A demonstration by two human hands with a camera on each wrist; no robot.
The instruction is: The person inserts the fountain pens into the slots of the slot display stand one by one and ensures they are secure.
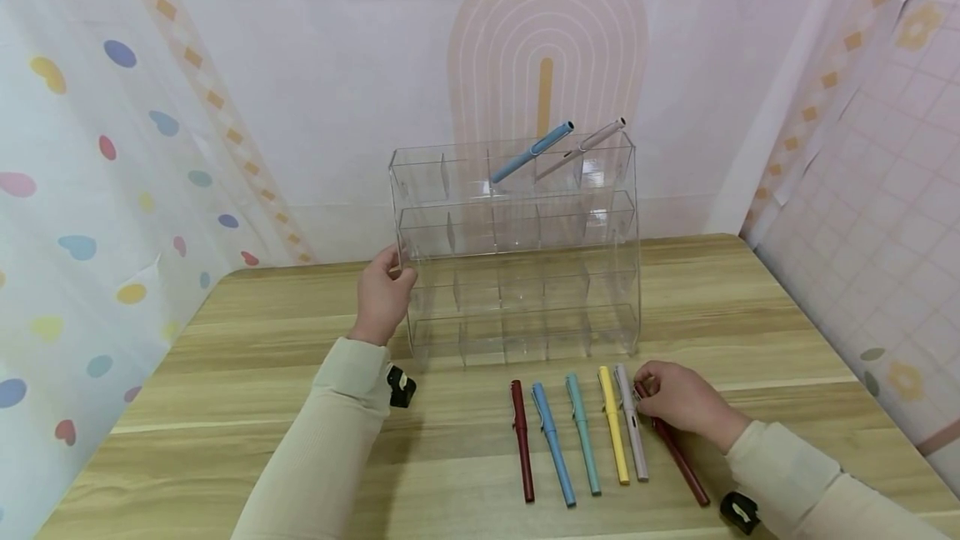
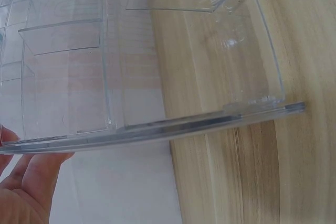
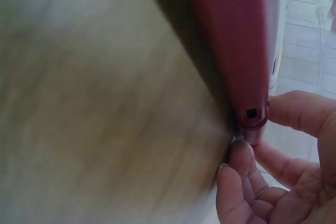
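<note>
A clear acrylic display rack (image 1: 517, 253) with stepped, divided tiers stands on the table. My left hand (image 1: 382, 297) grips its left side panel (image 2: 152, 131), thumb and fingers on either side of the edge. At the rack's front right, my right hand (image 1: 686, 400) pinches a dark red pen (image 1: 681, 462) near its clip end; the pen's other end points toward me. Left of that hand lie a lilac pen (image 1: 632, 423), a yellow pen (image 1: 613, 427), a teal pen (image 1: 583, 433), a blue pen (image 1: 553, 444) and another dark red pen (image 1: 522, 440).
Leaning in the rack's top tier are a blue pen (image 1: 532, 152) and a pale pinkish pen (image 1: 583, 147). Patterned cloth (image 1: 337, 90) hangs behind and at both sides of the wooden table (image 1: 225, 373). A black wrist device (image 1: 401, 387) sits at each sleeve.
</note>
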